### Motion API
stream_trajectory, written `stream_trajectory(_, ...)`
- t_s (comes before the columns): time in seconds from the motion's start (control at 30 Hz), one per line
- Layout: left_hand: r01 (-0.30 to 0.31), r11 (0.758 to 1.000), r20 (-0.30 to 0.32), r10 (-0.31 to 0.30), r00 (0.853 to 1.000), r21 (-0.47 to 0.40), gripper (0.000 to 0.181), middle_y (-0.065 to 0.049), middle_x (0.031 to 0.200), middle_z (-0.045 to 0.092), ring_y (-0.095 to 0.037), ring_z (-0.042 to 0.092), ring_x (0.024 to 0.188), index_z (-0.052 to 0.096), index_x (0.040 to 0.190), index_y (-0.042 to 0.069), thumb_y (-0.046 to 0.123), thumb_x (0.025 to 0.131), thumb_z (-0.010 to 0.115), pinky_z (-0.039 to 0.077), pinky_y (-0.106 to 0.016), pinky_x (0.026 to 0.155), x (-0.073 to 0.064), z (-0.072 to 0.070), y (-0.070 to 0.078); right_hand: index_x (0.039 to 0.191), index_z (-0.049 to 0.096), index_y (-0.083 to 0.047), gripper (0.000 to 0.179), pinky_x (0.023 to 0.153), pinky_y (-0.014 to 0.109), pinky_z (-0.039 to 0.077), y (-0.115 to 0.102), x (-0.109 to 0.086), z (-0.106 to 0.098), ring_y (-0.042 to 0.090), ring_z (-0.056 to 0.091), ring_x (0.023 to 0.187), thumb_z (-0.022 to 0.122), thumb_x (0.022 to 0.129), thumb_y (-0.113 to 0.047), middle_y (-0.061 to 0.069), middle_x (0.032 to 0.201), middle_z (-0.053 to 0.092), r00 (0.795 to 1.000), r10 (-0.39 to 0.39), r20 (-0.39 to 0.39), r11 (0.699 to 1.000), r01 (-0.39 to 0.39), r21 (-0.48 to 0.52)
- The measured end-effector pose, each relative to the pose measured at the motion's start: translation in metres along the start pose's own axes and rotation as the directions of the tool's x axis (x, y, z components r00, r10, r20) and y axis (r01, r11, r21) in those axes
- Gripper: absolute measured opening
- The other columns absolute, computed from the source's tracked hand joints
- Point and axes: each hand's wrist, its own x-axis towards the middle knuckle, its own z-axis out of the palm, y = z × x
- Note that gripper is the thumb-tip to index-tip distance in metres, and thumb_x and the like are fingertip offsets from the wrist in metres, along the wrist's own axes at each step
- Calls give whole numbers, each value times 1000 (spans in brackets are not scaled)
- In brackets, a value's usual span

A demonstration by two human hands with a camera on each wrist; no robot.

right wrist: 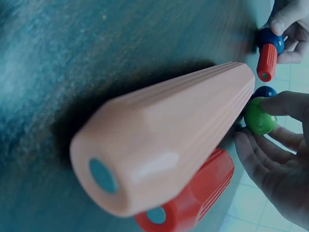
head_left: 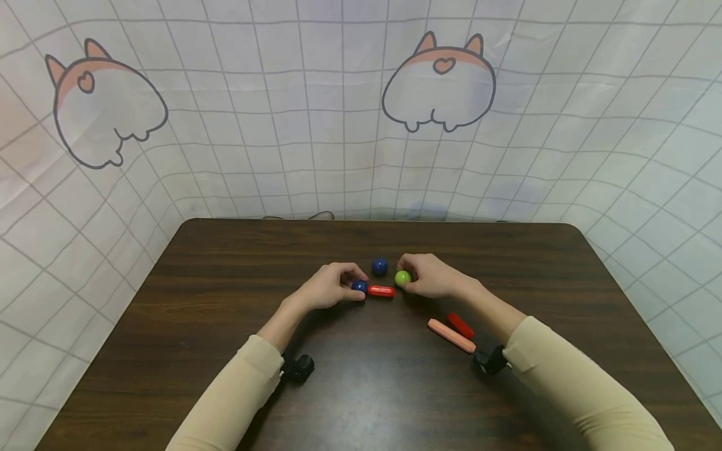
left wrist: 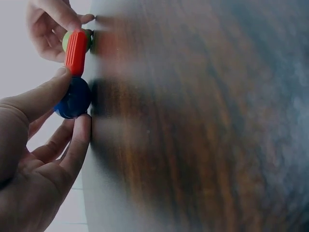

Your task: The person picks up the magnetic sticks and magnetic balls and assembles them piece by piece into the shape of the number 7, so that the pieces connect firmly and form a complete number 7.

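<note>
Well, green ball [head_left: 403, 279] — pinched, in right hand [head_left: 433, 277]

Table [head_left: 237, 250]: dark woodgrain, far corners rounded.
Blue ball [head_left: 380, 267]: nearer the far edge, midway between the side edges.
Peach stick [head_left: 451, 336]: right of centre, slanting toward the far-left corner.
Red stick [head_left: 460, 326]: just beside it, toward the right edge.
Second blue ball [head_left: 359, 286], second red stick [head_left: 381, 291], green ball [head_left: 402, 278]: tabletop contact unclear.

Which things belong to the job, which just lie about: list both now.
In the job: blue ball, pinched by the left hand; red rod touching it; green ball, in the right hand.

Lying about, perhaps for later: second blue ball, peach rod, other red rod.
</note>
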Motion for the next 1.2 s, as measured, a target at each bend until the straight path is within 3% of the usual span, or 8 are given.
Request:
stream_trajectory(0.53,-2,1000,-1,2,1000,-9,26,0,101,65,-17,57,86,72,116,13,17,92,81,49,-33,77,1,1,-4,112,63,-1,27,77,38,49,-6,-3,0,19,58,82,72,88,-6,5,93,64,999,38,-4,999,-38,-6)
stream_trajectory(1.2,7,1000,-10,-7,1000,2,25,0,101,65,-17,58,88,72,115,14,16,92,81,49,-33,78,-3,-1,-1,112,63,-2,26,75,37,48,-4,-7,1,17,57,80,71,88,-4,3,92,64,1000,-18,2,1000,18,24)
